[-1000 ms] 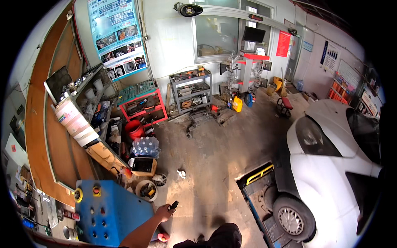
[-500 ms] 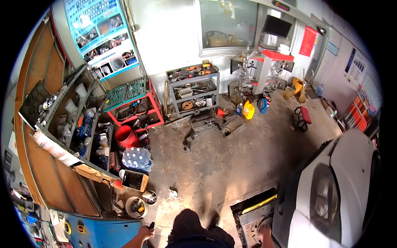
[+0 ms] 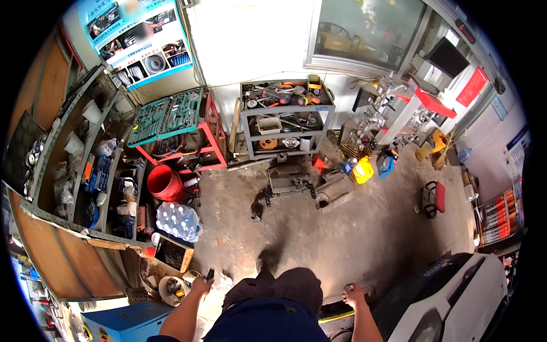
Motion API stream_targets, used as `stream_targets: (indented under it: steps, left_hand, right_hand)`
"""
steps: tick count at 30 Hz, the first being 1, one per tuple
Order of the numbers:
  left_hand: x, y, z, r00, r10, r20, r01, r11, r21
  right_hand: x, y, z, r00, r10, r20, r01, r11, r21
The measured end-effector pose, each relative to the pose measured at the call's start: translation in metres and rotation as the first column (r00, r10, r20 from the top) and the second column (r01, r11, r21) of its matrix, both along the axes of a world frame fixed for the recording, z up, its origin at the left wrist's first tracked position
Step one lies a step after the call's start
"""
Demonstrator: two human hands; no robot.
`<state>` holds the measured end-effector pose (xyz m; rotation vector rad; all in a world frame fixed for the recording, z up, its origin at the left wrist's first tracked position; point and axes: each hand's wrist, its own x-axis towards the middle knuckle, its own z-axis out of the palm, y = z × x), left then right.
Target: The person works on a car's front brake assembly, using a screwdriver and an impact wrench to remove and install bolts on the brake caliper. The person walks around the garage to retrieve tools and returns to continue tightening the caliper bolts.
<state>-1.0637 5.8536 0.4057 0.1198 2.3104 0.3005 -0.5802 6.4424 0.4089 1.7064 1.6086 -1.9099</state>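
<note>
My left hand (image 3: 200,285) is closed around a small black object (image 3: 210,275), too small to tell its kind. It hangs beside my left thigh, near the open box and the buckets on the floor. My right hand (image 3: 354,295) is out to the right of my legs with its fingers curled; whether something small is in them cannot be made out. Close to that arm are the floor pit with its yellow edge (image 3: 336,316) and the front of a white car (image 3: 456,302).
Ahead stand a grey tool cart (image 3: 288,154) and a red stand with a green socket set (image 3: 168,118). A red bucket (image 3: 165,183) and wrapped bottles (image 3: 178,221) lie left. Metal parts (image 3: 290,179), a yellow jug (image 3: 363,170) and a red-topped stool (image 3: 433,198) are on the floor.
I have stepped forward, so the tool cart and red stand look nearer and the car and pit have slipped toward the lower edge. My left hand still holds the black object.
</note>
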Motion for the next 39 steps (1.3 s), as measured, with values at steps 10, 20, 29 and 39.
stream_targets:
  steps: [10,20,29,39]
  left_hand:
    - [-0.253,0.237,0.154,0.895,0.317,-0.316,-0.120,0.851,0.512]
    - [-0.139,0.195,0.061,0.756,0.651,0.067,-0.654,0.749,0.104]
    - [-0.222,0.305,0.057,0.899,0.438,0.026,-0.438,0.899,-0.011]
    - [-0.331,0.550,-0.116,0.827,0.473,0.305,-0.558,0.620,0.551]
  right_hand:
    - [-0.249,0.129,0.013,0.928,0.201,0.315,-0.180,0.979,-0.094]
    - [-0.503,0.358,-0.011,0.994,0.100,0.039,-0.104,0.986,0.132]
    - [-0.670,0.369,0.007,0.911,0.394,0.124,-0.410,0.896,0.168]
    - [-0.813,0.350,-0.087,0.620,0.723,0.305,-0.784,0.555,0.279]
